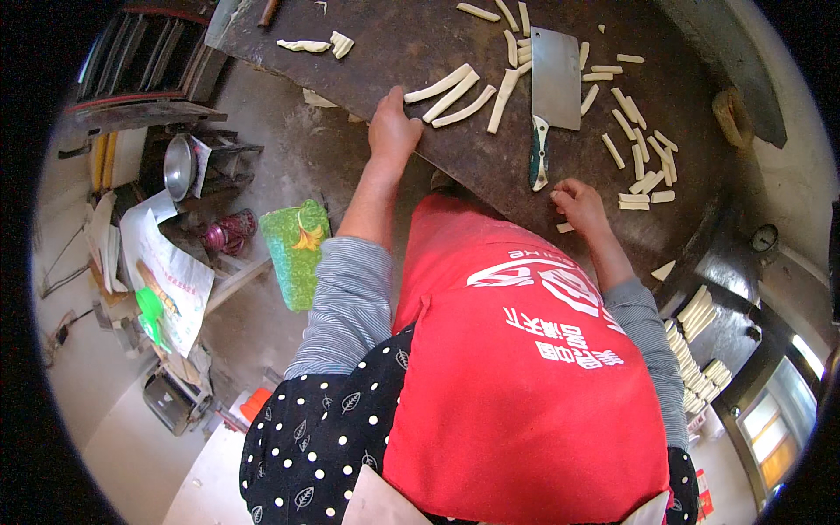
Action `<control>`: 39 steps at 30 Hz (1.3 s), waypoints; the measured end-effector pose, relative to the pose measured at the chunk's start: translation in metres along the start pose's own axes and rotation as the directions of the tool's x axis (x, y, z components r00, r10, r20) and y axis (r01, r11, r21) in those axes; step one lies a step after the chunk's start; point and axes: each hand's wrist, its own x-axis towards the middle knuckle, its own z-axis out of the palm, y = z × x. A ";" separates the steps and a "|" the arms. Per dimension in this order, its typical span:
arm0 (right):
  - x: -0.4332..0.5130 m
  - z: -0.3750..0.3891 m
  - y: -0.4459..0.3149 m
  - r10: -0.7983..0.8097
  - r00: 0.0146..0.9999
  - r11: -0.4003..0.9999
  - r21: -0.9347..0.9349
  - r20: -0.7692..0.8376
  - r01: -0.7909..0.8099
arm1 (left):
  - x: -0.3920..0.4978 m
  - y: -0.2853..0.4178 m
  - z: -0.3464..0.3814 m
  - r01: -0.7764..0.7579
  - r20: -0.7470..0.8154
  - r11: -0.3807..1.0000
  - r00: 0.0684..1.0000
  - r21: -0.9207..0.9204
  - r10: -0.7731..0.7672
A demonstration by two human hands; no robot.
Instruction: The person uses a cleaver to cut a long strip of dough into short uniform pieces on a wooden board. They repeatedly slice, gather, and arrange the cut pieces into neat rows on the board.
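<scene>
A dark work table (472, 154) lies before me with many pale dough strips on it. My left hand (394, 125) rests at its near edge, fingers beside the end of a long dough strip (438, 84); whether it grips the edge I cannot tell. My right hand (577, 203) is at the near edge with its fingers curled, just right of the cleaver's handle and not touching it; its fingertips are hard to make out. The cleaver (555, 79) lies flat, blade away from me, against several strips. Shorter dough pieces (640, 147) are scattered to its right.
Two twisted dough scraps (304, 46) lie at the table's far left. Beyond the right side, stacked dough strips (697, 354) stand near a dark surface. On the left are a metal basin (180, 167), a pink thermos (230, 231) and a green floral cloth-like item (295, 254).
</scene>
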 end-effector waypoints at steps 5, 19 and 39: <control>0.006 0.000 0.002 0.007 1.000 0.998 -0.058 -0.005 -0.007 | 0.018 -0.001 -0.004 0.094 0.252 0.992 0.961 0.079 -0.111; 0.001 0.001 -0.003 -0.018 0.999 0.999 -0.035 -0.047 0.017 | -0.021 0.027 0.007 -0.164 0.035 0.985 0.986 0.062 0.162; 0.002 0.004 -0.004 -0.040 0.996 0.995 -0.098 -0.080 0.032 | -0.028 0.068 0.024 -0.407 -0.074 0.909 0.908 0.086 0.413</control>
